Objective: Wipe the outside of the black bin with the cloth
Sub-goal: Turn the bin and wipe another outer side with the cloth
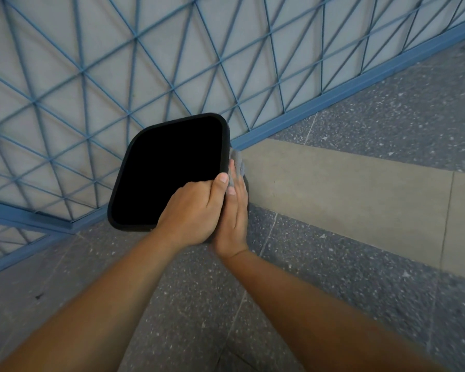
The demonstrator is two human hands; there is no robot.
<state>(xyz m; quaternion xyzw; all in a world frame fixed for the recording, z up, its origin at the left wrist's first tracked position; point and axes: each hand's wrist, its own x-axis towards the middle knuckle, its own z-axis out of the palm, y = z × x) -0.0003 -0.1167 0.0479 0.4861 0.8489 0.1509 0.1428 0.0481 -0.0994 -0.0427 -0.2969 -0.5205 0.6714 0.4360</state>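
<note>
Bin and hands: the black bin is seen from above, standing on the floor in a corner of blue railing; both hands are gathered at its near right corner.
Cloth position: a grey cloth is pressed between the right hand and the bin's outer right wall, its crumpled end showing just beyond the fingertips.
Bin appearance: a rounded-square rim in matt black is shown, the inside uniformly dark; the outer walls are mostly hidden by the steep viewpoint.
Cloth appearance: a small, pale grey, textured piece, only partly visible.
Left hand: the left hand is curled over the rim at the near right corner, the thumb laid along the top edge and the fingers hidden on the outside.
Right hand: the fingers are held straight and together, flat against the cloth on the bin's side, palm turned towards the wall.
Surroundings: speckled dark grey floor tiles are crossed by a plain beige band running to the right of the bin.
</note>
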